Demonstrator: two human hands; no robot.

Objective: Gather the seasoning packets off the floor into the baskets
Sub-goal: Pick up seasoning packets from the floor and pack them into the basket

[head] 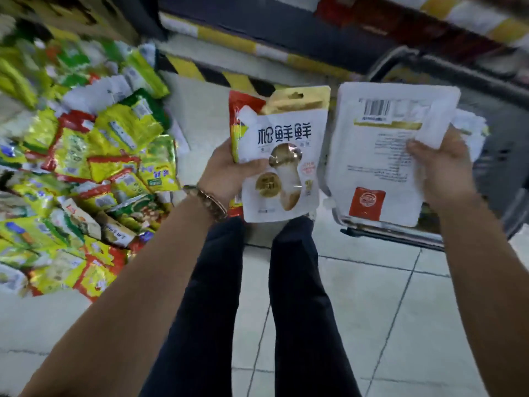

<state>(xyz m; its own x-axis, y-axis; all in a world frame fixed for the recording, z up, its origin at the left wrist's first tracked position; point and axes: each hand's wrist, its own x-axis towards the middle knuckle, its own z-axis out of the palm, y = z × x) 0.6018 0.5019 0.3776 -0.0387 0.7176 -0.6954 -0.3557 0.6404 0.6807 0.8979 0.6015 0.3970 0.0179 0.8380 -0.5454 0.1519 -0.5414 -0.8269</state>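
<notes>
left hand (229, 170) grips a white packet (286, 167) from its left edge, thumb across the front. front face shows: gold strip with a hang hole at top, big dark characters, a mushroom picture and a gold round seal below. a red-and-yellow packet (237, 110) is held behind it in the same grip, only its upper left edge visible.

right hand (440, 167) pinches a larger white pouch (380, 156) at its right side, back face showing: barcode at top, gold line under it, block of small print (not legible), red square logo near the bottom. more white packets (469, 124) sit behind it in that hand, count unclear.

both held in the air above the knees. beaded bracelet (206, 200) on the left wrist, dark trousers (300, 282) below.

dark basket (503, 167) sits on the floor behind the right hand's pouch. at left, a big loose pile of packets (86, 156) on the pale tiled floor (372, 296), mostly yellow-green with red trim, blurred. yellow-black striped shelf base (229, 78) runs along the back.
</notes>
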